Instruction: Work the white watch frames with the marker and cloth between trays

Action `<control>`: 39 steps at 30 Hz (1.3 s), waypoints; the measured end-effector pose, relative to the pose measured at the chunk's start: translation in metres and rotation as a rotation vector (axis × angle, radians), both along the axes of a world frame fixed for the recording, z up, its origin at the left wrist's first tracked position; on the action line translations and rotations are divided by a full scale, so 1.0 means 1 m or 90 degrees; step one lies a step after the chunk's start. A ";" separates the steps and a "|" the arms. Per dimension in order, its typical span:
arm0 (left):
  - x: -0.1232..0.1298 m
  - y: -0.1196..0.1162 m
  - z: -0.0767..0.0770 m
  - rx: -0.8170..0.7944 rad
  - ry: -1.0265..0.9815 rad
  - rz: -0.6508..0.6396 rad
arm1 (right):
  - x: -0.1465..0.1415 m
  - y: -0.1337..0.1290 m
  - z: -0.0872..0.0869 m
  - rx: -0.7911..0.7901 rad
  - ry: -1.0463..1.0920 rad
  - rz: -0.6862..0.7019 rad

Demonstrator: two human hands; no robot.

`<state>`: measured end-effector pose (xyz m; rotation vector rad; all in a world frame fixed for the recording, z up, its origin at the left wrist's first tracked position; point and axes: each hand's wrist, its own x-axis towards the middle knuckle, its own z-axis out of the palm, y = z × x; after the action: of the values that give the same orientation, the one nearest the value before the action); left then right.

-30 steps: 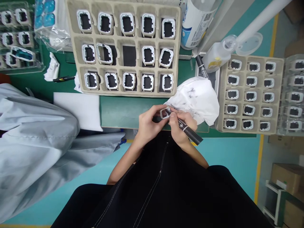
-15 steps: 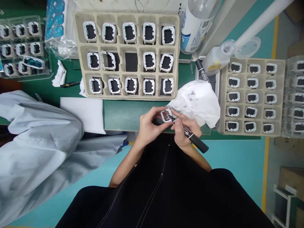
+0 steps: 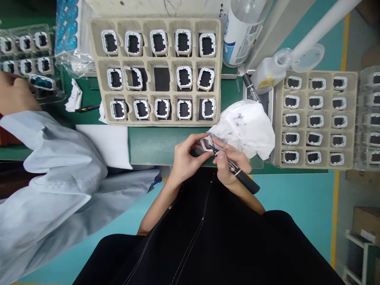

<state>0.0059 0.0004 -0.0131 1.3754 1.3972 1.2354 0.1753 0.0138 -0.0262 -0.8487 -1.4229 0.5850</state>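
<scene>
Between the fingers of my left hand [image 3: 187, 157] is a small white square frame [image 3: 205, 145], shaped like a watch case. My right hand [image 3: 230, 160] grips a black marker pen [image 3: 245, 180], its tip against the frame's inner edge. A crumpled white cloth [image 3: 246, 126] with dark smudges lies just beyond my right hand, touching or very near its fingers. Behind my hands a beige pulp tray [image 3: 154, 58] carries several similar white frames in its compartments; one compartment in its middle row shows only a dark pad [image 3: 162, 79].
A second pulp tray [image 3: 303, 164] of frames stands at right, beside clear plastic trays [image 3: 366, 118]. Bottles [image 3: 268, 73] and another marker [image 3: 251, 88] are at the back right. A co-worker's grey sleeve [image 3: 59, 146] and hand [image 3: 18, 95] occupy the left, near a white sheet [image 3: 102, 144].
The co-worker's hand has come into view at the left, over the clear tray. The view has shifted slightly. My hands stay nearly in place, with the marker tip still at the frame.
</scene>
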 end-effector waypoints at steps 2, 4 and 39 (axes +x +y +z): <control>0.000 0.000 0.000 -0.005 0.004 -0.004 | 0.000 0.000 -0.001 0.000 -0.016 -0.011; 0.000 0.000 -0.001 -0.006 0.008 -0.010 | -0.001 0.000 -0.001 -0.003 -0.016 -0.011; -0.006 0.002 0.003 -0.010 0.033 -0.024 | -0.007 0.005 0.017 0.013 0.042 0.031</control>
<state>0.0004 0.0024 -0.0105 1.4261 1.4075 1.1701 0.1684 0.0192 -0.0093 -0.7732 -1.3896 0.6282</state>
